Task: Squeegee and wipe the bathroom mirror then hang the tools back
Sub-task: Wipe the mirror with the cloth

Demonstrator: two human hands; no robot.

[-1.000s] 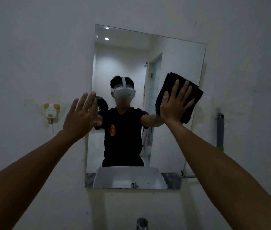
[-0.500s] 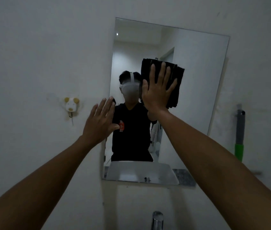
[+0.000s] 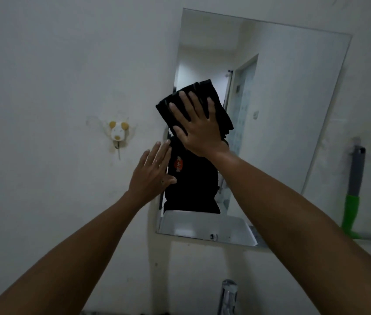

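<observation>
A frameless rectangular mirror (image 3: 293, 110) hangs on the white wall. My right hand (image 3: 199, 126) lies flat with spread fingers on a folded black cloth (image 3: 219, 103), pressing it against the glass near the mirror's left edge. My left hand (image 3: 152, 172) is open, its fingers apart, resting against the wall at the mirror's left edge just below the cloth. A squeegee (image 3: 353, 196) with a grey and green handle hangs on the wall to the right of the mirror, blade down.
A small white and yellow animal-shaped hook (image 3: 118, 133) is stuck on the wall left of the mirror. A chrome tap (image 3: 227, 296) rises at the bottom middle. The mirror reflects a person in black and a doorway.
My right hand has slid the black cloth from the mirror's right side across to its left edge. My left hand stayed at the left edge. The view shifted left.
</observation>
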